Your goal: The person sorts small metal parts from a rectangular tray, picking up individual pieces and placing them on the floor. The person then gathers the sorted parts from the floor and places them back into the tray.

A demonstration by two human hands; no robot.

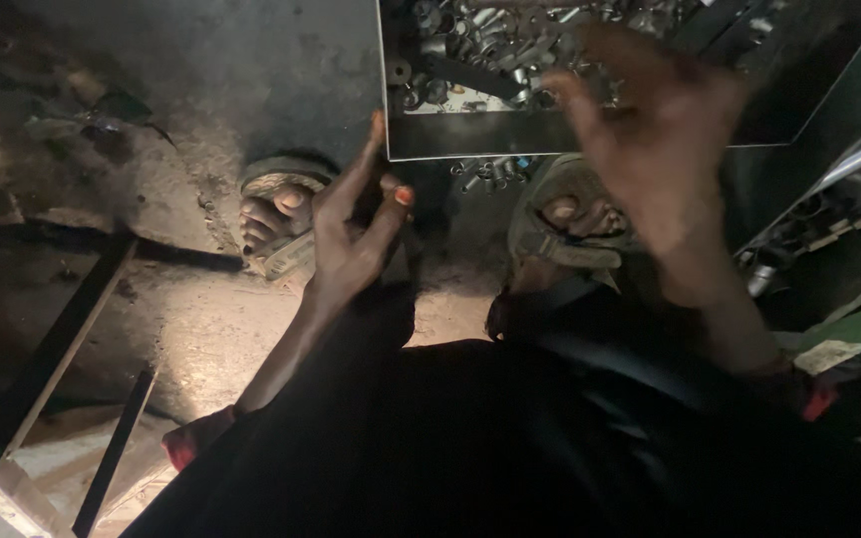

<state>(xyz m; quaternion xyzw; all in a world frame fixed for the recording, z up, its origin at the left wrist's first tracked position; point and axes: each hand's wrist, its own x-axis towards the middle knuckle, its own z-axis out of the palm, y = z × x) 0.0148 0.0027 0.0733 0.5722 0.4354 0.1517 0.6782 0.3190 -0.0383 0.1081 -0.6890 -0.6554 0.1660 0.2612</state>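
Crouching over a metal tray, the person works low to the ground. It lies flat, its long axis running left to right, the near edge facing the feet, heaped with small silver nuts, bolts and sockets. Left hand touches the tray's near-left corner, fingers spread, gripping nothing. Right hand, blurred, hovers above the hardware with fingers loosely curled; whether it holds anything, I cannot tell. Sandalled feet rest on dusty, dimly lit concrete floor.
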